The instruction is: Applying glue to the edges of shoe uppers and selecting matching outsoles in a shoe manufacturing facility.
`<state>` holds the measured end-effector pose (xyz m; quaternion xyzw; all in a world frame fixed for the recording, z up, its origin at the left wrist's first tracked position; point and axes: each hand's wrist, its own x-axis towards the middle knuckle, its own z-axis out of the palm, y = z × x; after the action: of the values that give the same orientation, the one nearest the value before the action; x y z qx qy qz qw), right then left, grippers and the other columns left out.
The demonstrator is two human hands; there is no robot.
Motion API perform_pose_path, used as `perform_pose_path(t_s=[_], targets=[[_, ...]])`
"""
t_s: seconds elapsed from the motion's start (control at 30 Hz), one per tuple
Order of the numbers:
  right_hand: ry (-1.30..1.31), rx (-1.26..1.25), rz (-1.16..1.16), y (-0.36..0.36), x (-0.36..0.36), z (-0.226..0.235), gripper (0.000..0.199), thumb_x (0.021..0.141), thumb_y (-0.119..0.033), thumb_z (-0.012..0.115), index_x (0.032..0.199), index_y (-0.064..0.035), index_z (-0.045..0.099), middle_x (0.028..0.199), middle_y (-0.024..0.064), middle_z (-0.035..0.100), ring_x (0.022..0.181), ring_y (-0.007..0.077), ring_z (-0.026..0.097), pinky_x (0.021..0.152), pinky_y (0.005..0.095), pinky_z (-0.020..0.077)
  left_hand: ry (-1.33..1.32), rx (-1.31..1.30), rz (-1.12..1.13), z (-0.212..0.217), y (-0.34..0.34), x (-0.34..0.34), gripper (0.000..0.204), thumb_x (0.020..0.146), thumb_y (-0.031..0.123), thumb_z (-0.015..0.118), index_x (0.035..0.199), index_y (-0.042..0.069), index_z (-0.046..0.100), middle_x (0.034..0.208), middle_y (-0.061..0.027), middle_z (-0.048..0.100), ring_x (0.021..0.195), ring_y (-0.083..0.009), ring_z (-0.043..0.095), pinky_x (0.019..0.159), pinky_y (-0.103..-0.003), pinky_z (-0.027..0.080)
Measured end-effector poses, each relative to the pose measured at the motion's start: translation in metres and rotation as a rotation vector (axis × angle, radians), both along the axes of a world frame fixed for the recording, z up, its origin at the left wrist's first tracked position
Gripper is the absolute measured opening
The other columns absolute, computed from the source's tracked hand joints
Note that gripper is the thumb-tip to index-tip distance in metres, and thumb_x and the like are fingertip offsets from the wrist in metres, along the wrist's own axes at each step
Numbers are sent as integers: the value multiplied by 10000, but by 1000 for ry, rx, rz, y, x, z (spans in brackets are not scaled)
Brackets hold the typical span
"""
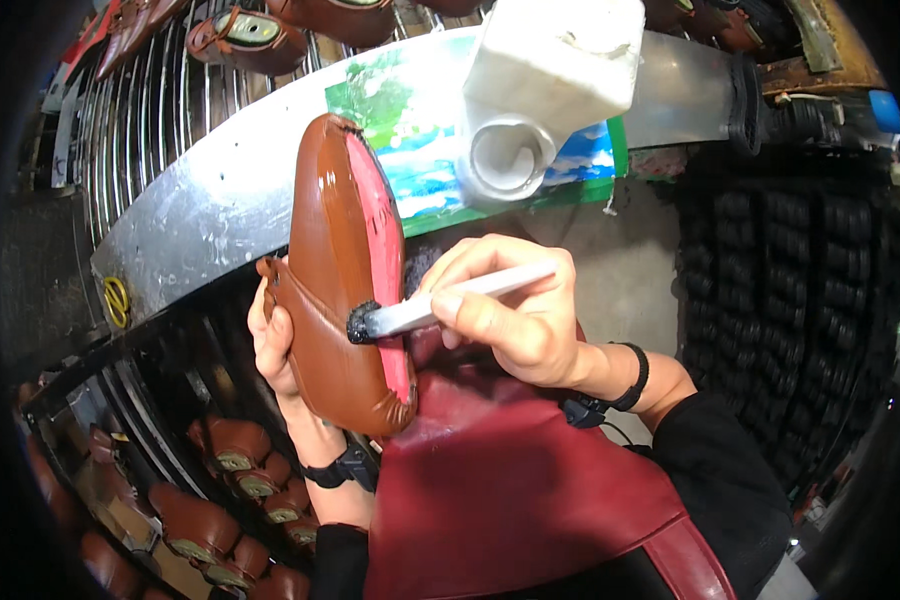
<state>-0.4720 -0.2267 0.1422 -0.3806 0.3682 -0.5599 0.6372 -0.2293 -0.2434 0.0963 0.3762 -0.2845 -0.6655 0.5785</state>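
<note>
My left hand (275, 345) grips a brown leather shoe (320, 230) from its left side, with the fingers partly hidden behind it. The shoe is turned on its side, so its pink underside (378, 215) shows along the right edge. In my right hand (515, 320) is a brush (410, 315) with a pale flat handle, pinched between thumb and fingers. Its dark, clumped bristles (361, 323) touch the brown leather beside the pink strip, near the shoe's lower end.
A white plastic container (580, 70) with a round opening stands on a metal table (200, 190). Brown shoes line a barred rack (160, 110) behind, and more shoes (200, 520) sit at lower left. Stacked dark pieces (790, 290) fill the right side. A red apron (500, 490) covers my front.
</note>
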Motion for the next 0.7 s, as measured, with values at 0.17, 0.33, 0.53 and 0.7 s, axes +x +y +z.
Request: perform_pose_path(t_s=[0.17, 0.33, 0.53, 0.7], targets=[[260, -357, 140, 19, 5, 27, 84, 833, -7, 781, 885, 31, 726, 833, 91, 731, 677, 143, 667, 595, 294, 514, -61, -19, -100, -9, -2, 24, 594, 1000, 307, 681, 1400, -104, 526, 1273, -189, 693, 1104, -263, 725, 994, -379, 577], [176, -192, 64, 1, 3, 32, 83, 853, -30, 799, 871, 18, 733, 776, 36, 719, 683, 62, 634, 577, 259, 480, -23, -15, -26, -2, -3, 15, 479, 1059, 247, 605, 1384, -99, 541, 1242, -190, 709, 1064, -247, 742, 961, -368, 595], [423, -496, 225, -2, -8, 48, 217, 750, 28, 782, 944, 87, 704, 939, 232, 747, 813, 257, 757, 723, 343, 612, 7, 37, -9, 6, -7, 14, 417, 1103, 264, 519, 1349, -69, 572, 1191, -179, 724, 1014, -233, 749, 910, -362, 611], [377, -658, 249, -24, -10, 61, 278, 661, 60, 693, 938, 87, 698, 969, 245, 747, 826, 272, 747, 749, 347, 613, 418, 45, -187, 9, -7, 16, 466, 1128, 281, 485, 1446, -56, 538, 1238, -145, 710, 1044, -211, 724, 910, -355, 596]])
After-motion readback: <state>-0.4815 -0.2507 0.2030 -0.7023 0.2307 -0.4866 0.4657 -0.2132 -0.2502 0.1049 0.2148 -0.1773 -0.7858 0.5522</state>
